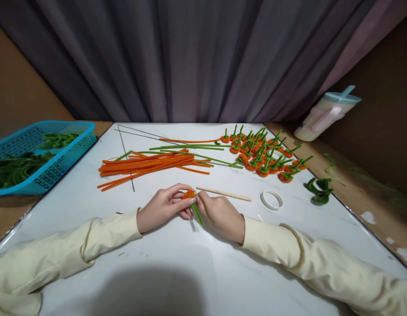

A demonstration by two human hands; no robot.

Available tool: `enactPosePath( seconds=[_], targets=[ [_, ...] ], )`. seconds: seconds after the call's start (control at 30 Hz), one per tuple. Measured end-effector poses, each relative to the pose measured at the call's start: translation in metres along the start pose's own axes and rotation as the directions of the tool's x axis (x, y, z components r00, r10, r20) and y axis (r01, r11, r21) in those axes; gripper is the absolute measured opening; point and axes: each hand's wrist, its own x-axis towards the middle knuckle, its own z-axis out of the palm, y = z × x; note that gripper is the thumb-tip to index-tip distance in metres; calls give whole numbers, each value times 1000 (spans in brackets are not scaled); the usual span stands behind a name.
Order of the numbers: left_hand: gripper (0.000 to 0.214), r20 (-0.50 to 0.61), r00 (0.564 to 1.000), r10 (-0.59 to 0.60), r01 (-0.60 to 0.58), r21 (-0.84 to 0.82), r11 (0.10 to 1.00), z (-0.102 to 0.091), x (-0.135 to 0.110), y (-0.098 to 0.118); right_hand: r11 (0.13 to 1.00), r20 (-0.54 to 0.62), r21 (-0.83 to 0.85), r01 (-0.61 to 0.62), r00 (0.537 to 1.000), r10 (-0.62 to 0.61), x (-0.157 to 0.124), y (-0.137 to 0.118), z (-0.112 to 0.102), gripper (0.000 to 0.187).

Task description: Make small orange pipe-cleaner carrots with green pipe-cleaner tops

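Between thumb and fingers, my left hand (166, 206) grips a small orange pipe-cleaner pumpkin (189, 194) whose green stem (197, 215) points down toward me. My right hand (219, 215) is closed against the pumpkin's right side, its fingertips pinched at the edge; what they pinch is too small to make out. Just beyond my right hand lies a thin wooden stick (225, 193). A bundle of orange pipe cleaners (147, 166) rests on the white table behind my left hand, with some green pipe cleaners (203, 158) beside it.
Several finished orange pumpkins (262, 169) with green stems cluster at the back right. Near them are a white tape ring (271, 200) and curled green pieces (319, 191). A blue basket (63, 164) with green pieces stands left; a tumbler (326, 116) stands far right, before a grey curtain (183, 61).
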Motion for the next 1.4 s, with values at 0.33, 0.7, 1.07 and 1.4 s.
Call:
enactPosePath(
  seconds=[0.33, 0.7, 1.07, 1.4],
  targets=[
    [25, -30, 996, 85, -86, -4, 996, -1, 1, -6, 791, -14, 604, -93, 992, 127, 7, 1, -8, 30],
    [26, -29, 996, 86, -85, 26, 996, -3, -1, -8, 849, -61, 528, -35, 995, 79, 7, 2, -3, 21],
    [25, -20, 989, 149, -141, 217, 966, -1, -6, -5, 885, -30, 464, -43, 997, 65, 8, 2, -4, 26],
    [23, -35, 978, 206, -185, 311, 932, 1, -5, -4, 913, 74, 400, -86, 995, 61, 6, -1, -7, 21]
  ],
)
